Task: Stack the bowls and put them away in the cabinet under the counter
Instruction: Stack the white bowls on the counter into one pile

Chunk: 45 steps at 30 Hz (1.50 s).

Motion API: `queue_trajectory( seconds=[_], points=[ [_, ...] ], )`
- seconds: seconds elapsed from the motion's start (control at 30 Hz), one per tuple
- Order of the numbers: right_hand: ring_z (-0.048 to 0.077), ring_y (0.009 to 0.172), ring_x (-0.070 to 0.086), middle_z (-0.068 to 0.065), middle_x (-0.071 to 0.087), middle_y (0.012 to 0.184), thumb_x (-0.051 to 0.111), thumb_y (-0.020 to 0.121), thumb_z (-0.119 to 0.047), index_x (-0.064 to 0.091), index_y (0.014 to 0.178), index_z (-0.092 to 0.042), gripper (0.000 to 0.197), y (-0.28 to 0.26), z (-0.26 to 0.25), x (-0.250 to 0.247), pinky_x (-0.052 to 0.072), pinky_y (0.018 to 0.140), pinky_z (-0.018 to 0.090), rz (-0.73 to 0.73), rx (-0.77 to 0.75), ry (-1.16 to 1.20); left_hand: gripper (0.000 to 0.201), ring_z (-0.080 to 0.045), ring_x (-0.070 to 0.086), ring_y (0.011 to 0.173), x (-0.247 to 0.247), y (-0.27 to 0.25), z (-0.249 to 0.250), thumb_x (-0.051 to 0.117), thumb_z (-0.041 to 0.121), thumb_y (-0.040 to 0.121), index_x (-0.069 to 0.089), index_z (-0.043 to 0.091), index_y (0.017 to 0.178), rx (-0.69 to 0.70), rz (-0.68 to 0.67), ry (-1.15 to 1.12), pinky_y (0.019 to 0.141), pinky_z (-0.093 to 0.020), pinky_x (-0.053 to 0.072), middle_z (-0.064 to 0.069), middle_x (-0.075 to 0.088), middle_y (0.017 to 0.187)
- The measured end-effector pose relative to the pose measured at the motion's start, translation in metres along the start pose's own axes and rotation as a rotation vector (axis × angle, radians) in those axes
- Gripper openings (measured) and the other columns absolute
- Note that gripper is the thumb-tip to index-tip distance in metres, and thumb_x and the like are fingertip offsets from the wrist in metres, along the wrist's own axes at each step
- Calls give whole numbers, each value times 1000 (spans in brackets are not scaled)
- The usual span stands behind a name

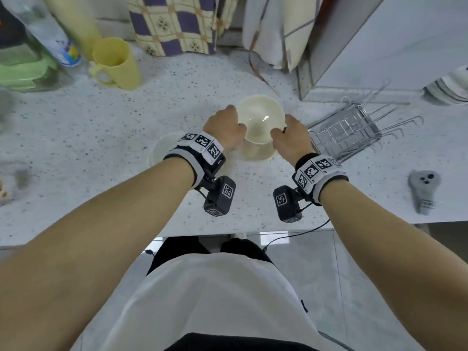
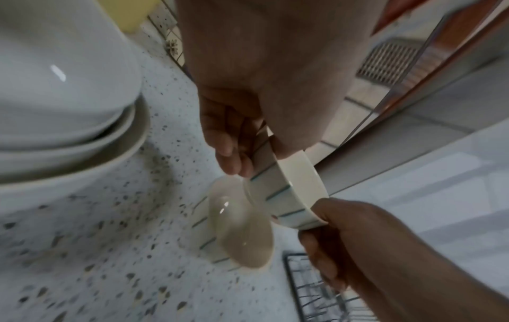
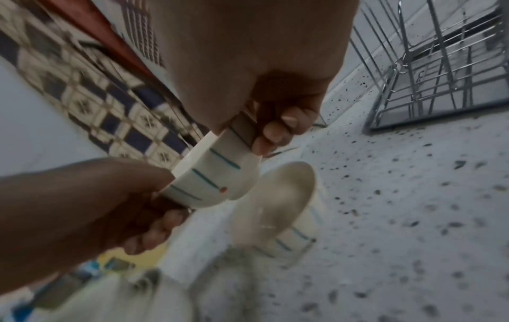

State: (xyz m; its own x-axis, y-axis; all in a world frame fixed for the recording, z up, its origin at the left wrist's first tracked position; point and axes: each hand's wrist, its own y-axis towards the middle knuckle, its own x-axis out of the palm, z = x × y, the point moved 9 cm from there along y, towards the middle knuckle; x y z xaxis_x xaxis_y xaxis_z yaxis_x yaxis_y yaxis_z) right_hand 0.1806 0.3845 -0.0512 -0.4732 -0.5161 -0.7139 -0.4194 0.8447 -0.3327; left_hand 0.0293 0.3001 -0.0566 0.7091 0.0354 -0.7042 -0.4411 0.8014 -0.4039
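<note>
Both hands hold one cream bowl (image 1: 260, 117) with teal stripes by its rim, lifted a little above the counter. My left hand (image 1: 228, 127) grips its left rim, my right hand (image 1: 286, 138) its right rim. In the wrist views the held bowl (image 2: 292, 196) (image 3: 217, 180) hangs just over a second striped bowl (image 1: 257, 153) (image 2: 242, 228) (image 3: 278, 202) that stands on the speckled counter (image 1: 101, 138); the two do not touch. A stack of white bowls (image 2: 63, 98) (image 1: 158, 150) stands left of it, partly hidden by my left wrist.
A wire rack (image 1: 347, 133) lies on its side right of the bowls. A yellow mug (image 1: 116, 63) and a plastic bottle (image 1: 48, 31) stand at the back left, a checked cloth (image 1: 174, 24) hangs behind. A grey tool (image 1: 423, 188) lies near the counter's front edge.
</note>
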Motion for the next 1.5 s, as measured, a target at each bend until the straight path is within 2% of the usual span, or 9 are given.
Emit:
queue_trajectory(
  seconds=[0.17,0.27,0.4,0.53,0.63,0.8,1.23,1.4,1.5],
  points=[
    [31,90,56,18,64,115,47,93,-27,52,126,-2,42,28,34,17,44,72,34,-172,-75,-287,40,-32,69,83,39,11,-2,45,20,90,45,4,127,-129,-11,225,66,-37,50,-14,70,100],
    [32,87,57,17,65,111,45,93,-30,52,123,-2,41,33,44,28,44,72,35,-218,-107,-340,49,-31,68,81,50,9,-2,43,18,94,36,-1,139,-165,-18,280,68,-38,53,-15,69,102],
    [30,82,51,12,57,98,42,95,-29,47,125,-2,41,33,51,31,42,71,36,-233,-107,-315,53,-26,59,70,54,8,-3,40,17,97,29,-2,146,-183,19,315,53,-29,41,-10,63,90],
    [37,81,68,17,67,99,34,87,-35,44,129,-5,53,29,49,35,59,74,50,-266,-87,-130,37,-24,57,72,51,9,-6,33,18,102,41,2,134,-169,45,281,54,-31,41,-11,64,94],
    [42,84,69,22,68,99,29,80,-36,42,133,-6,62,28,47,35,60,73,54,-263,-79,-50,34,-28,66,79,54,10,-9,34,17,101,44,2,129,-173,31,213,68,-39,55,-15,67,101],
    [41,82,68,22,68,94,31,79,-33,48,129,-6,59,13,37,19,60,70,55,-199,-96,-5,30,-28,61,77,41,1,0,36,18,98,52,0,115,-100,60,279,66,-36,46,-14,65,94],
    [42,77,66,21,67,83,35,81,-31,58,100,-1,42,-69,-128,27,57,70,57,-54,-373,9,21,-32,48,70,-126,-109,-44,39,20,93,46,4,83,32,503,311,65,-37,36,-13,54,76],
    [43,84,66,22,66,91,35,78,-35,56,96,-4,42,-88,-145,69,57,77,56,-137,-329,-47,23,-29,46,66,-132,-129,-91,41,17,91,41,5,72,-9,487,271,62,-34,33,-7,46,63],
    [42,83,67,23,66,91,35,80,-33,55,94,-2,39,-93,-135,89,58,76,55,-175,-284,-85,24,-27,47,62,-116,-126,-112,41,17,91,40,7,69,-31,414,240,61,-33,39,-11,57,66]
  ],
)
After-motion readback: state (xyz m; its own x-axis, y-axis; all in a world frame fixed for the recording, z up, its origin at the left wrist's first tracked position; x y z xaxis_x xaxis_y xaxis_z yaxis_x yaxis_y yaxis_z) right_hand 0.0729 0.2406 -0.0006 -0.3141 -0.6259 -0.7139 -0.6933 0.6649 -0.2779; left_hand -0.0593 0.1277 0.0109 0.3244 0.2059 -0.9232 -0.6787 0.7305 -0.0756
